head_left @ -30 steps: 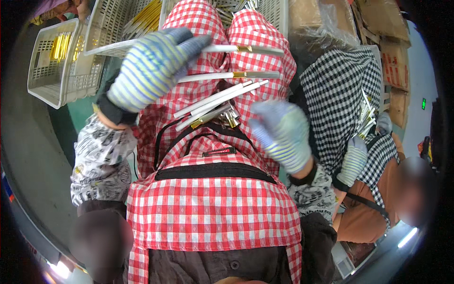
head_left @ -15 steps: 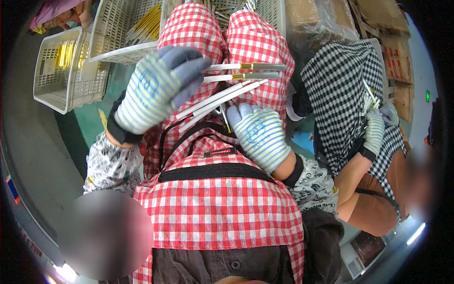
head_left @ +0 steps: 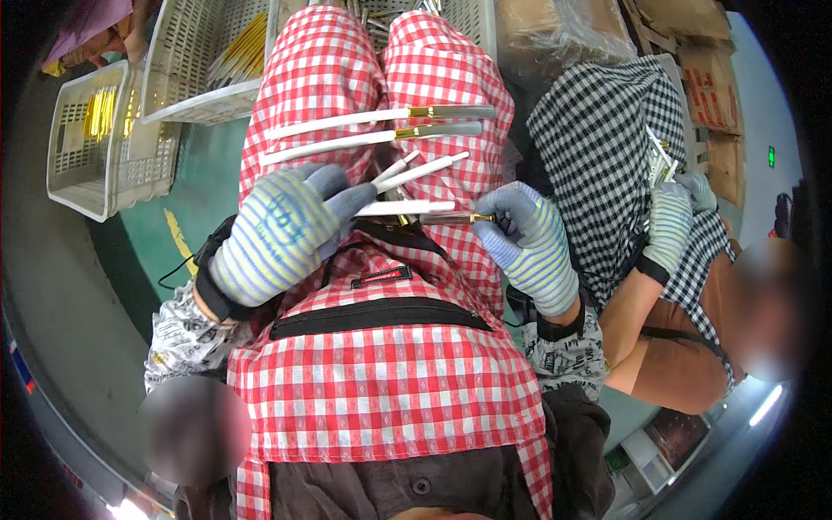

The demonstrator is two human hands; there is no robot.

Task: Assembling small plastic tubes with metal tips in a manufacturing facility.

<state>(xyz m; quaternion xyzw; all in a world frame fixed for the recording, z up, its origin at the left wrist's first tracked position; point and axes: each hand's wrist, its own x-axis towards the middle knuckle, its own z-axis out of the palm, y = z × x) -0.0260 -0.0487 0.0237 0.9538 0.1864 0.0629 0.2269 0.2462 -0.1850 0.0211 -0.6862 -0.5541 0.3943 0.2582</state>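
My left hand (head_left: 290,227), in a striped knit glove, is closed around a white knife handle (head_left: 406,208) that points right across my lap. Two more white handles (head_left: 423,171) stick out just beyond its fingertips, their lower parts hidden by the glove. My right hand (head_left: 533,243), gloved alike, pinches the gold end of a metal knife blade (head_left: 444,218). The blade's far end lies close beside the white handle; whether they touch, I cannot tell. Farther up my lap rest two table knives (head_left: 338,123) with white handles, gold collars and silvery blades, side by side.
A checked red-and-white apron (head_left: 390,373) covers my lap. Ahead stand white plastic crates (head_left: 204,108) with gold and silver pieces; a smaller crate (head_left: 78,186) is at far left. At right, a co-worker's gloved hands (head_left: 672,217) hold similar pieces near cardboard boxes (head_left: 715,95).
My left hand has left the two table knives, now lying on my lap, and come nearer with a white handle. My right hand has moved right and now pinches a blade. The view has shifted slightly.
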